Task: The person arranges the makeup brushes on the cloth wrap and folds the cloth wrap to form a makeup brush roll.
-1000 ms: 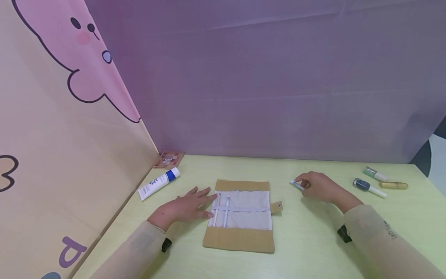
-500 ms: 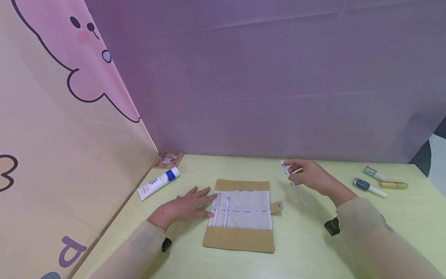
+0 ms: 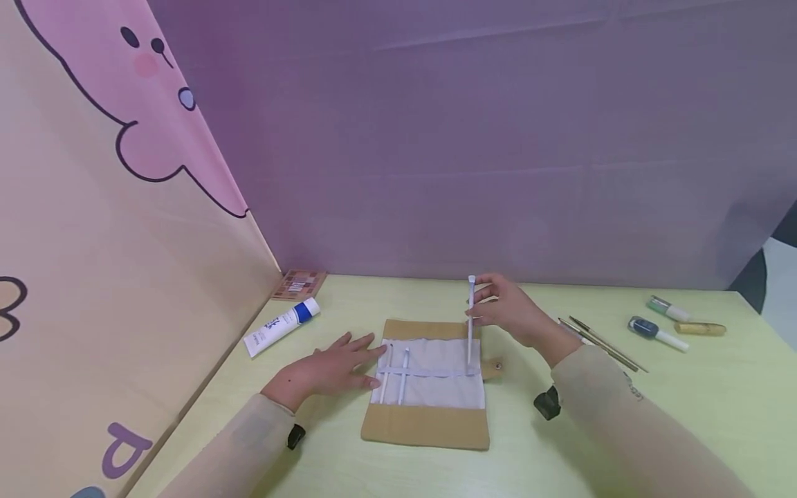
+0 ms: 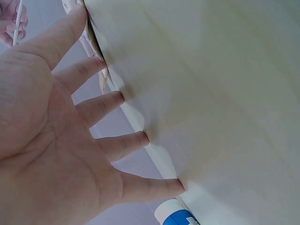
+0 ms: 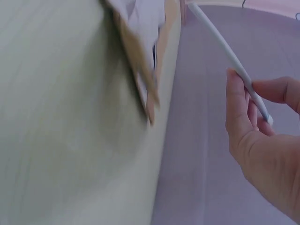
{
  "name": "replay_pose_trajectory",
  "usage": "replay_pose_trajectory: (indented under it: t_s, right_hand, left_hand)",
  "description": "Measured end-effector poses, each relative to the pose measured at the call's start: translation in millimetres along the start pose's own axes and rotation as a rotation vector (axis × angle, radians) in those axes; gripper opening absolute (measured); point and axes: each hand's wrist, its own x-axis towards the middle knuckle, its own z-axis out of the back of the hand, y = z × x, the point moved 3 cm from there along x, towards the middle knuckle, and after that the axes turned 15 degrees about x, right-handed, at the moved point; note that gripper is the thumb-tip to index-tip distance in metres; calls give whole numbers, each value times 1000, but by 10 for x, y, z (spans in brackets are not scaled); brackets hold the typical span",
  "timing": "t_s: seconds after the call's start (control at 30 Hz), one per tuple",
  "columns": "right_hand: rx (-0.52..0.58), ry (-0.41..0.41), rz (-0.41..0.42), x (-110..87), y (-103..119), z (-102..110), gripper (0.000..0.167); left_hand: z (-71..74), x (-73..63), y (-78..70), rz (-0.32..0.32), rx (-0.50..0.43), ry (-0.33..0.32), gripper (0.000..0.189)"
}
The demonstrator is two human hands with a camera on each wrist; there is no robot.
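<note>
R hand had moved L since 0.5 s ago, bringing the slim white stick over the R part of the tan roll-up case, near-upright. Thumb & fingers pinched its upper half; most of it hung below them, lower end by the elastic band (contact: can't tell). L hand had fingers spread, thumb & index tips at case's L edge. Open tabletop lay btwn snap tab & thin rods, more in front of case. Table's back edge ran close behind R hand, along purple cloth. Farther out: white-&-blue squeeze tube L, blue nail polish bottle far R.
</note>
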Motion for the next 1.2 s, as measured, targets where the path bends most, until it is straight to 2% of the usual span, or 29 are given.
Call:
replay_pose_trajectory:
  t_s: [0.2, 0.37, 0.73, 0.9, 1.2]
  right_hand:
    - [64, -55, -46, 121, -79, -294, 60]
    - [70, -121, -86, 174, -116, -482, 63]
    - [66, -146, -99, 318, -262, -667, 71]
    - [-21, -121, -149, 317, -349, -717, 73]
    - [-116, 0, -197, 238, -396, -786, 78]
  left_hand:
    - [3, 8, 18, 6, -2, 9, 72]
    - [5, 19, 33, 4, 0, 5, 72]
    - [15, 20, 34, -6, 0, 5, 73]
    - [20, 15, 21, 3, -3, 8, 73]
    - [15, 22, -2, 8, -2, 14, 73]
